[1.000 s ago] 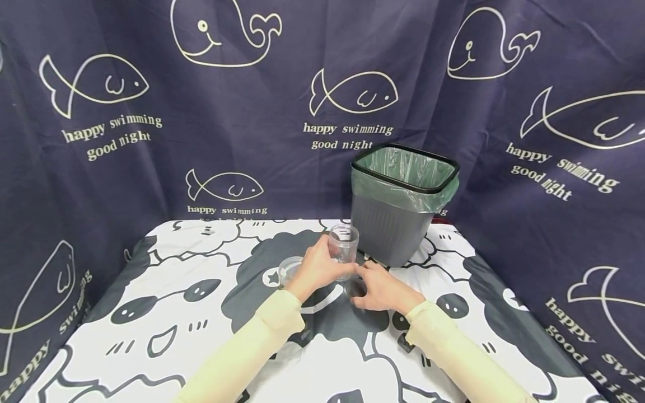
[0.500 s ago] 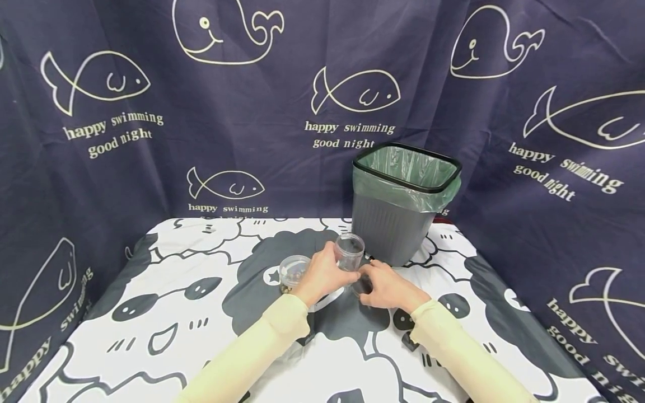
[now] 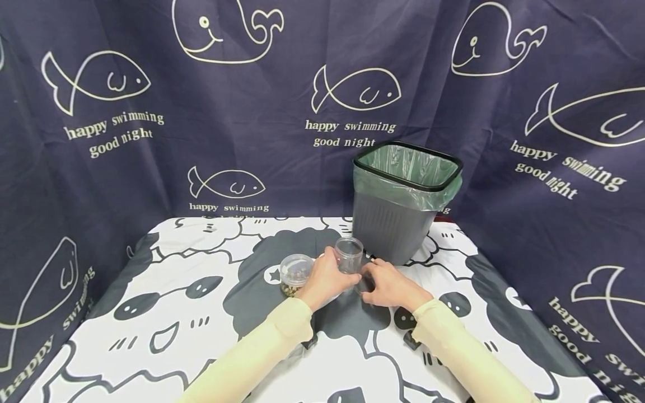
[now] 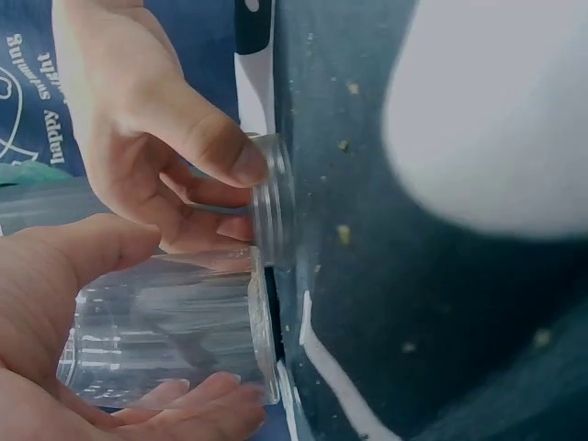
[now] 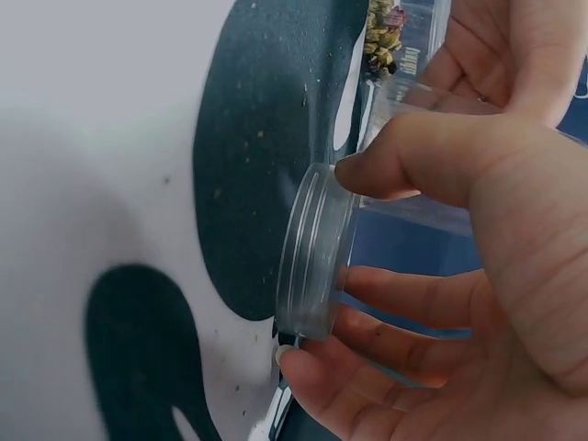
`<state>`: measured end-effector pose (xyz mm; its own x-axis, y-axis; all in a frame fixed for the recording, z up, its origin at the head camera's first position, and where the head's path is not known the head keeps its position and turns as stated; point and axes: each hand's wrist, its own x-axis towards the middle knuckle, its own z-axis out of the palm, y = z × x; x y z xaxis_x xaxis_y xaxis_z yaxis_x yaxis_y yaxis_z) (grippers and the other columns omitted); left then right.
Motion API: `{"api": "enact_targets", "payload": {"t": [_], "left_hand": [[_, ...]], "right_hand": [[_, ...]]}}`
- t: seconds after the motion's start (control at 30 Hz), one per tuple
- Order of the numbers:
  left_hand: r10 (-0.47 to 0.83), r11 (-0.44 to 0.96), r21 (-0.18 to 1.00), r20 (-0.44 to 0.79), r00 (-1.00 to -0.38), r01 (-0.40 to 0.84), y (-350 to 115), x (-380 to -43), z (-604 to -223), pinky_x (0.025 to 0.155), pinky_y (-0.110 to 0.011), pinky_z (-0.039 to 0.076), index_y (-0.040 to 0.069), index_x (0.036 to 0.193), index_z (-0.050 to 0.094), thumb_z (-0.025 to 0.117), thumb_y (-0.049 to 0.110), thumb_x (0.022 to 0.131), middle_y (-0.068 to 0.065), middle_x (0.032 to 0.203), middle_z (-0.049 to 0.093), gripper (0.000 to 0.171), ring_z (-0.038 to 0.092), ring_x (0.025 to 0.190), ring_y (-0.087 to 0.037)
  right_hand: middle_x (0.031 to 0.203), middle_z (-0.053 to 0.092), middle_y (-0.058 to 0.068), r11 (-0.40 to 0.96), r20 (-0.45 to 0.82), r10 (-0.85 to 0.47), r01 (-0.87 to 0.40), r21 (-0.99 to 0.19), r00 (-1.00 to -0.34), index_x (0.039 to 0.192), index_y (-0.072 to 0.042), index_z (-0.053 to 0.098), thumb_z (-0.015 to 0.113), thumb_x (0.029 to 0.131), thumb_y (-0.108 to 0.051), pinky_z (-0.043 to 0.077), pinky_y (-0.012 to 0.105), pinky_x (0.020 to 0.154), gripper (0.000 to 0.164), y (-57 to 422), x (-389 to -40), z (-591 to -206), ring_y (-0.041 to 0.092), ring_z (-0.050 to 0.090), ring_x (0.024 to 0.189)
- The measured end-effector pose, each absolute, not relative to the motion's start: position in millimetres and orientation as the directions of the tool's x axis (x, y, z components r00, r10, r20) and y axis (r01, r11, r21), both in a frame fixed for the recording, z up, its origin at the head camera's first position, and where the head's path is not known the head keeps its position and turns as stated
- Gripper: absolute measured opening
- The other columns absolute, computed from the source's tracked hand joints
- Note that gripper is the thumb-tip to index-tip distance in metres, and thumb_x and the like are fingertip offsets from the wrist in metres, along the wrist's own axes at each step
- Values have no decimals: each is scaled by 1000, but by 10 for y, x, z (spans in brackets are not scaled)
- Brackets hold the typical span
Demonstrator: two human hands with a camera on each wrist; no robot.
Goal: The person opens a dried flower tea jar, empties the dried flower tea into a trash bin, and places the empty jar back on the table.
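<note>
My left hand holds an uncapped clear plastic jar upright at table level, its thumb on one side and fingers round the other. Its inside looks bare in the left wrist view. Close on the right, my right hand grips a clear ridged lid by its edge. That lid lies flat at the tablecloth, beside the jar's base; in the head view the fingers mostly hide it. To the left stands a second clear jar with dried flower buds inside, partly behind my left hand.
Behind my hands rises a grey trash bin with a black rim and a green liner. Small crumbs dot the patterned tablecloth. A dark blue printed curtain surrounds the table.
My left hand has shifted slightly right and toward me with the jar, uncovering more of the bud-filled jar. My right hand has moved a little to the right, still at the lid.
</note>
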<state>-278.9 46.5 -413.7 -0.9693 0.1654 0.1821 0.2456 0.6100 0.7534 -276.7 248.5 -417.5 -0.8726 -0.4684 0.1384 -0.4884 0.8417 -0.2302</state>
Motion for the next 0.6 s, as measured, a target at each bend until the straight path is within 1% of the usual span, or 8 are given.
{"api": "enact_targets", "payload": {"t": [0.17,0.27,0.4,0.6], "left_hand": [[145,634,742,162,-976,218,493,-2788,-4210,79,-40,56,5,116,54,89,40,73,-15,104,69,66,69,93,-27],[130,644,738,158,-979,204,518,-2789,-4239,80,-41,56,5,118,53,89,41,74,-16,105,69,67,69,96,-29],[113,646,738,156,-981,192,534,-2798,-4259,81,-42,57,4,120,53,90,44,74,-17,107,69,71,70,98,-30],[99,648,744,132,-986,165,549,-2784,-4276,82,-43,57,4,123,52,90,47,74,-18,110,69,76,70,100,-31]], "right_hand": [[103,63,10,850,120,-451,-467,-243,-884,116,-2,68,79,75,-26,51,41,82,49,2499,-2757,-4156,22,57,89],[103,63,10,851,126,-447,-465,-246,-885,116,-1,68,80,74,-26,51,41,81,50,2509,-2747,-4146,22,57,88],[102,63,10,852,139,-444,-465,-242,-885,115,-1,68,80,74,-26,51,41,81,49,2522,-2749,-4146,22,57,87],[103,62,9,863,116,-429,-444,-241,-896,115,-2,68,81,75,-26,51,42,81,48,2523,-2758,-4153,23,56,88]]}}
